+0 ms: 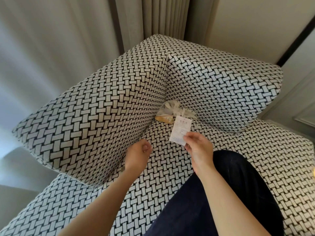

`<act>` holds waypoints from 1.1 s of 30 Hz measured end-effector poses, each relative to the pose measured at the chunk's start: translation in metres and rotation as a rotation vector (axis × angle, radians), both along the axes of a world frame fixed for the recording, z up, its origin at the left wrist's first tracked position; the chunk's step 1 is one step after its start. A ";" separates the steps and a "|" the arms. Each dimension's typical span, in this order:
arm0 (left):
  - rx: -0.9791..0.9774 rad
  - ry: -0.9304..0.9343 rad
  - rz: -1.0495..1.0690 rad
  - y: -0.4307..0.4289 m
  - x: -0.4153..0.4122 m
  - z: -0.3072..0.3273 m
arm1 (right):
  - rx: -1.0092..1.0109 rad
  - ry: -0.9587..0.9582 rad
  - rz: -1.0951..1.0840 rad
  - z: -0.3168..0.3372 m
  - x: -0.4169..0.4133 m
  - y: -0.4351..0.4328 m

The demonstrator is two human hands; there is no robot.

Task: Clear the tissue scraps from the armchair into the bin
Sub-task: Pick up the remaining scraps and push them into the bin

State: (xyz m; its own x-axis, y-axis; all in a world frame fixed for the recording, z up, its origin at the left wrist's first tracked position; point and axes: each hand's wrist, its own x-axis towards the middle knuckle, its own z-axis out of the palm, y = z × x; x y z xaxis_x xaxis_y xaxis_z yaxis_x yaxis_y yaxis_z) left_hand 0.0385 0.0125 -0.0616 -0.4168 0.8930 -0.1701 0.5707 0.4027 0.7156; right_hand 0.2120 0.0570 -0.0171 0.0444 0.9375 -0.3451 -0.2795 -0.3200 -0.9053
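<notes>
- Upper left of the frame: grey curtains (pixel 51 40) hang behind the armchair (pixel 255 167), which fills the middle of the picture in a black-and-white weave.
- Left of centre: a matching cushion (pixel 88 120) leans across the chair's left side, its lower edge close to the seat.
- Lower centre-left: the left hand (pixel 138 155) hovers low over the seat beside the cushion, fingers curled in toward the palm. It looks loosely closed; I cannot tell whether it holds a small scrap.
- Centre: the scraps (pixel 175 109), crumpled whitish tissue or wrapper with a tan piece (pixel 164 119) beneath, sit wedged in the back corner of the seat, where cushion and backrest meet. That crease is likely why they have collected there.
- Just right of centre: the right hand (pixel 199 149) pinches a small printed slip (pixel 180 130) by its lower corner between thumb and fingers, holding it upright and clear of the seat, just in front of the scraps. Holding it face-on suggests it is being checked before binning.
- Lower right: a dark trouser leg (pixel 230 193) rests on the seat, so the person appears to kneel in to reach the corner.
- No bin is in view, so the pile in the corner remains to be picked up and carried off.
</notes>
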 end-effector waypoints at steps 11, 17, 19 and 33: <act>-0.080 0.022 -0.170 0.108 0.023 -0.006 | 0.337 -0.588 0.074 0.007 0.044 0.055; -0.217 0.258 -0.290 0.145 0.027 -0.015 | 0.199 -0.495 0.006 -0.008 0.040 0.067; -0.279 0.314 -0.301 0.152 0.027 -0.015 | 0.178 -0.476 -0.013 -0.010 0.040 0.069; -0.100 0.477 -0.286 0.126 0.036 -0.011 | 0.151 -0.294 -0.173 -0.002 0.042 0.059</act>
